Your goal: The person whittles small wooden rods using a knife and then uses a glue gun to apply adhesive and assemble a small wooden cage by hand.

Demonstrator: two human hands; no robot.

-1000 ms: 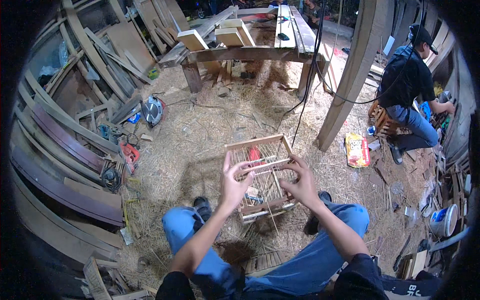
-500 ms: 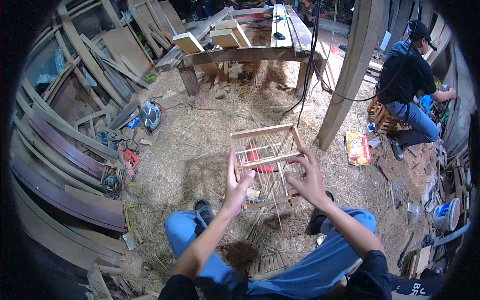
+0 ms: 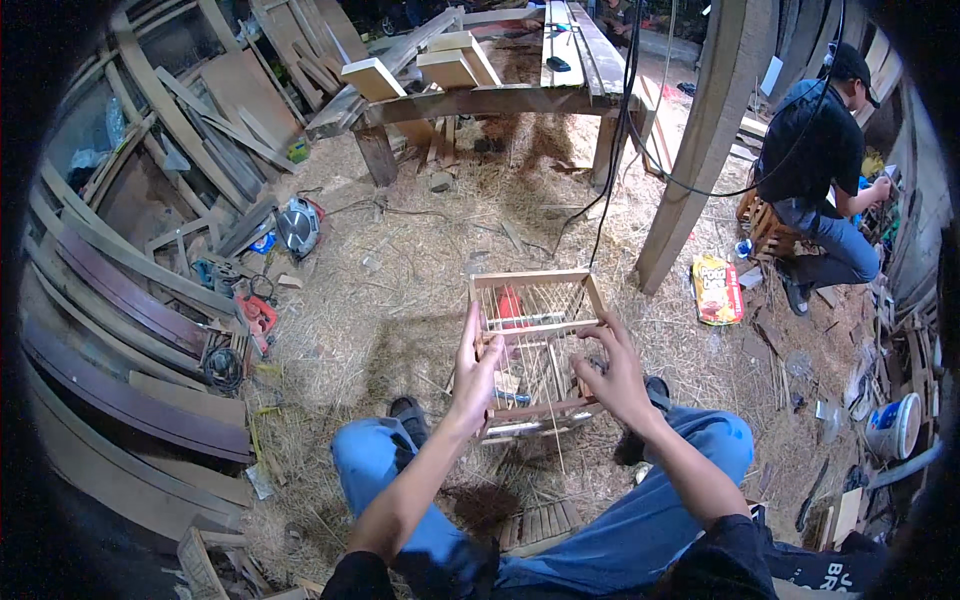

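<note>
Between my knees I hold a small wooden cage (image 3: pixel 530 276), a boxy frame of pale strips with many thin bars. My left hand (image 3: pixel 474 382) grips its left side, thumb on the near face and fingers along the outer edge. At the right side my right hand (image 3: pixel 618 372) has curled fingers on the frame, thumb and forefinger close together; whether they also pinch a thin bar, I cannot tell. One thin stick (image 3: pixel 558 440) juts below the lower rail. Through the bars show a red object (image 3: pixel 510 303) and a small bluish piece (image 3: pixel 512 397), both partly hidden.
Wood shavings cover the floor. A circular saw (image 3: pixel 298 228) and a red tool (image 3: pixel 257 314) lie left, before stacked boards. Ahead stands a workbench (image 3: pixel 480 101); right of it, a leaning post (image 3: pixel 690 170) with hanging cables. A seated person (image 3: pixel 815 150), snack bag (image 3: pixel 717 290) and bucket (image 3: pixel 893 427) are right.
The cage has tipped and shifted slightly, so its lower side shows more and the red object looks shorter through the bars. Both hands keep their hold. The person at right has lowered an arm.
</note>
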